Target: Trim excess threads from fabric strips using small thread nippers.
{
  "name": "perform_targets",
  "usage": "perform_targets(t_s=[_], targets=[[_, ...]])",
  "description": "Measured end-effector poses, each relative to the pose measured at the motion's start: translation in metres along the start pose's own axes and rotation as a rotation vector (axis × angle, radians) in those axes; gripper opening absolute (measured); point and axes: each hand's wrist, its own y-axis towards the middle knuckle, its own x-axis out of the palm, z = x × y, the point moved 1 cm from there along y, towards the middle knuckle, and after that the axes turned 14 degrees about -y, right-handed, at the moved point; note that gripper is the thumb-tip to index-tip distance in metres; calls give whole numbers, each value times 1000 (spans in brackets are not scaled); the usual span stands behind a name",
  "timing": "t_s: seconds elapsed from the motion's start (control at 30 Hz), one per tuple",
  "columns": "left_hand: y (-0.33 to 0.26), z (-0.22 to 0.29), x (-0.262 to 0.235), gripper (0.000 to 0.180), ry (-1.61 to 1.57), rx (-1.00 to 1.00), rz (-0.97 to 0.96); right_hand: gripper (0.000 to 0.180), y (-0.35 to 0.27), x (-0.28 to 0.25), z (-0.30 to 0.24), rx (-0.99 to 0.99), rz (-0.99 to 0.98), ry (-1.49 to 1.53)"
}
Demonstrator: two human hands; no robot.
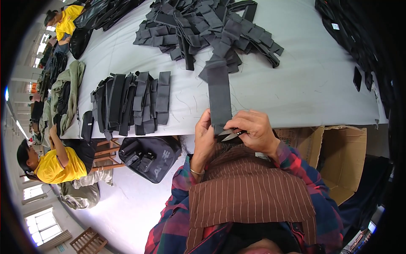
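A dark grey fabric strip (219, 91) runs from the heap toward me, its near end at the table's front edge. My left hand (204, 137) is closed on the left side of that end, with the thumb against the cloth. In my right hand (256, 130) is a small pair of thread snips (231, 136), the blades pointing left at the strip's lower end. Whether the blades touch the cloth I cannot tell. Beyond the strip lies a tangled heap of similar grey strips (186, 25). To the left, more strips (127, 101) are laid side by side in a row.
Loose threads lie on the white table (296, 93). Dark garments (347, 34) and a phone-like black object (357, 78) line the right side. An open cardboard box (343, 161) stands below at right, a black bag (152, 158) at left. People in yellow (61, 167) work on the left.
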Motion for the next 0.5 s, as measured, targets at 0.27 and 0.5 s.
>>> perform_targets(t_s=[0.27,0.5], targets=[[-7,5,15,23,-267,-2,34,34,-1,-2,1,55,-35,-54],[-6,13,19,23,-64,-3,89,25,-16,-8,11,496,-140,519]])
